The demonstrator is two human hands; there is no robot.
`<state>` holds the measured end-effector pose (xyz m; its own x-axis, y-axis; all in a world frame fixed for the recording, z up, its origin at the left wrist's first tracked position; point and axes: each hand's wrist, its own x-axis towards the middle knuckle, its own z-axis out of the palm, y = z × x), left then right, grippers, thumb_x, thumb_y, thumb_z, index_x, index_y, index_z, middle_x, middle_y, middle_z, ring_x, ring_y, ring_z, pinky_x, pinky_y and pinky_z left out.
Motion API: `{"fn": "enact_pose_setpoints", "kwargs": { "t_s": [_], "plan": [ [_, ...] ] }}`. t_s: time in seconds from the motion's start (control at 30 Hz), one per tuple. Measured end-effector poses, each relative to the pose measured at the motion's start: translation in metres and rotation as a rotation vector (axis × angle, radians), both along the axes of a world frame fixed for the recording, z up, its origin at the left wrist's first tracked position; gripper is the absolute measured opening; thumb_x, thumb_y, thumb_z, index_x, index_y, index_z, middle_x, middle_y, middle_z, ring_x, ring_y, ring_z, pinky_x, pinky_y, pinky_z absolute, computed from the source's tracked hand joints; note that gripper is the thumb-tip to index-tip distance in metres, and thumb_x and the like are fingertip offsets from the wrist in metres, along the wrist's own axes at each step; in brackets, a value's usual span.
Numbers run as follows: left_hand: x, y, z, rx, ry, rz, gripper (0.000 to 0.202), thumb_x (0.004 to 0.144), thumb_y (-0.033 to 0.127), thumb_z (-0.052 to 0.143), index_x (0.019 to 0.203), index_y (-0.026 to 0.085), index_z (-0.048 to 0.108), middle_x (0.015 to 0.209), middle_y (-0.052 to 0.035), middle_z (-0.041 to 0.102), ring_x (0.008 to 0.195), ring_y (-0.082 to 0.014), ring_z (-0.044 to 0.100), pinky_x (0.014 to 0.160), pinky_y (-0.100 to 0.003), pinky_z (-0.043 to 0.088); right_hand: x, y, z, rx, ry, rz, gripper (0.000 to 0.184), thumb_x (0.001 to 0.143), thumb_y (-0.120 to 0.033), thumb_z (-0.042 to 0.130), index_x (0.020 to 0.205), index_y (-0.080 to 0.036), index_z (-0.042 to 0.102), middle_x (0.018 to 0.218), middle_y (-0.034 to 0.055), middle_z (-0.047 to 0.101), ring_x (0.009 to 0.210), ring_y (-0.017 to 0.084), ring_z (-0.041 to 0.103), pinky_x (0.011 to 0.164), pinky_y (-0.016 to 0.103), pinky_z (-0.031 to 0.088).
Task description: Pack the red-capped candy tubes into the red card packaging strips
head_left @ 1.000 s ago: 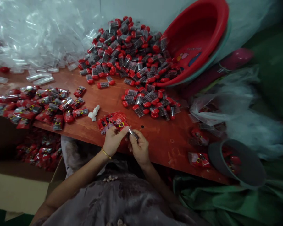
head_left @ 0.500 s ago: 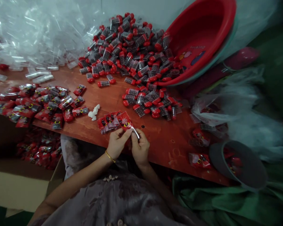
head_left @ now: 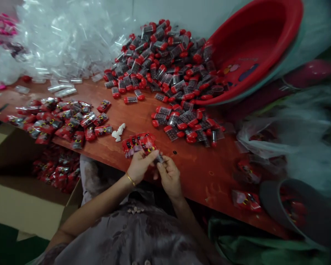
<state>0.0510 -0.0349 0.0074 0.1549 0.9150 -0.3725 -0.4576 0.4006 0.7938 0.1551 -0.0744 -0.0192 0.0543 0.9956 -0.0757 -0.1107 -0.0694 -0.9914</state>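
My left hand (head_left: 140, 166) pinches a red printed packet (head_left: 148, 145) at the near edge of the red-brown table (head_left: 198, 173). My right hand (head_left: 169, 176) is closed on a small red-capped tube (head_left: 160, 158) held against the packet's mouth. Both hands meet above the table edge. A short stack of red packets (head_left: 132, 142) lies just beyond my left hand, with a small white crumpled bit (head_left: 118, 132) to its left.
A big heap of red-capped tubes (head_left: 165, 62) spills from a tilted red basin (head_left: 245, 55). Filled packets (head_left: 60, 121) lie at the left, more in a cardboard box (head_left: 24, 198) below. Clear bags (head_left: 63, 36) pile at the back. A grey bowl (head_left: 300, 213) sits at right.
The view has shifted, so everything sits a little further right and lower. My hands have closed together, the tube now partly hidden at the packet's mouth.
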Motion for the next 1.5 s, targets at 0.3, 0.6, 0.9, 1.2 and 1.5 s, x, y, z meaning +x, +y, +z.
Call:
{"fn": "enact_pose_setpoints", "kwargs": {
  "t_s": [0.3, 0.6, 0.9, 1.2, 1.5],
  "plan": [
    [-0.023, -0.001, 0.000, -0.125, -0.074, -0.007, 0.036, 0.054, 0.041, 0.082, 0.072, 0.013, 0.067, 0.068, -0.0050, 0.068, 0.060, -0.0123, 0.062, 0.058, -0.022, 0.049, -0.010, 0.021, -0.010, 0.132, -0.259, -0.102, 0.029, 0.071, -0.039, 0.068, 0.060, -0.020, 0.049, 0.048, -0.0070, 0.048, 0.042, 0.007, 0.044, 0.042, 0.019, 0.037],
    [-0.183, 0.057, 0.016, -0.114, -0.111, 0.831, 0.053, 0.088, 0.059, 0.032, 0.082, 0.016, 0.063, 0.079, -0.0072, 0.070, 0.084, -0.0145, 0.066, 0.077, -0.024, 0.052, 0.011, 0.021, -0.027, 0.089, -0.375, -0.040, 0.034, 0.090, -0.043, 0.042, 0.069, -0.020, 0.054, 0.053, -0.0045, 0.052, 0.045, 0.009, 0.048, 0.047, 0.020, 0.042],
    [-0.143, 0.065, -0.008, 0.246, 0.584, 0.763, 0.032, 0.083, 0.046, 0.048, 0.096, 0.022, 0.063, 0.102, -0.0083, 0.068, 0.101, -0.0228, 0.063, 0.090, -0.040, 0.046, 0.011, 0.023, -0.041, 0.228, -0.546, -0.058, 0.029, 0.090, -0.036, 0.044, 0.068, -0.021, 0.055, 0.056, -0.0035, 0.053, 0.054, 0.011, 0.053, 0.061, 0.023, 0.045],
    [-0.187, 0.101, -0.031, 0.574, 1.815, -0.026, 0.038, 0.088, 0.036, 0.037, 0.108, 0.025, 0.067, 0.138, -0.0079, 0.049, 0.138, -0.0336, 0.022, 0.109, -0.053, 0.004, 0.013, 0.022, -0.040, 0.217, -0.488, -0.048, 0.028, 0.090, -0.035, 0.044, 0.069, -0.020, 0.055, 0.055, -0.0038, 0.052, 0.049, 0.010, 0.050, 0.049, 0.021, 0.040],
    [-0.259, 0.048, -0.032, 0.582, 1.736, 0.204, 0.027, 0.085, 0.040, 0.048, 0.100, 0.030, 0.068, 0.136, 0.0022, 0.052, 0.137, -0.0320, 0.025, 0.110, -0.048, 0.010, 0.013, 0.022, -0.042, 0.197, -0.487, -0.032, 0.027, 0.090, -0.036, 0.045, 0.072, -0.020, 0.055, 0.055, -0.0041, 0.052, 0.047, 0.009, 0.049, 0.048, 0.020, 0.039]
  ]
}}
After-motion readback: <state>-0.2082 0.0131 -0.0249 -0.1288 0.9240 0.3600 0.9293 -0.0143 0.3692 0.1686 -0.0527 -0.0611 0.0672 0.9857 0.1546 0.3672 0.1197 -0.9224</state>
